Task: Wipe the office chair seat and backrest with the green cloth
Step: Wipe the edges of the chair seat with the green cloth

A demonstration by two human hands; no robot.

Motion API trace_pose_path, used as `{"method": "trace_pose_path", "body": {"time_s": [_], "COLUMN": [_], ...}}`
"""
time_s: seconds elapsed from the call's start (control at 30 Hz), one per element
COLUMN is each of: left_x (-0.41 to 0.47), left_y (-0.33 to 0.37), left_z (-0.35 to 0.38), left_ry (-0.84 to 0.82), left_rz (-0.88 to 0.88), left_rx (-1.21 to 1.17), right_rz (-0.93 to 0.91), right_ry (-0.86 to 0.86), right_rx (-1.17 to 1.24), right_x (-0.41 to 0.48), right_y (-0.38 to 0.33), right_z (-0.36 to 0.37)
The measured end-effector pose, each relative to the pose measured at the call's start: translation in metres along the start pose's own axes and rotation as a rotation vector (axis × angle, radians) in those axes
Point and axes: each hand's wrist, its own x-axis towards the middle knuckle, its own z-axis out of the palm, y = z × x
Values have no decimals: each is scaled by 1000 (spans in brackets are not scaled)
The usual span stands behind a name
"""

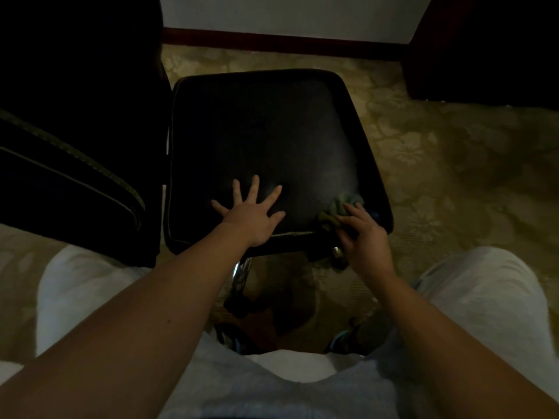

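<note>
Green cloth [338,208]: noted bunched on near right corner of seat [266,131], gripped in curled right hand [363,234]; left hand [252,216] noted spread flat by seat's near edge; judged early in wipe, with most of seat and whole backrest [75,140] outstanding.
</note>
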Motion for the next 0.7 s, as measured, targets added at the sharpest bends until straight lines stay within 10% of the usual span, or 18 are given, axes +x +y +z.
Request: {"method": "trace_pose_path", "body": {"time_s": [0.7], "left_x": [2], "left_y": [-1], "left_z": [1], "left_ry": [0], "left_rz": [-14], "left_rx": [-5], "right_rz": [-69], "right_ry": [-50], "right_rx": [-99], "right_x": [-5], "right_y": [-12], "right_z": [10]}}
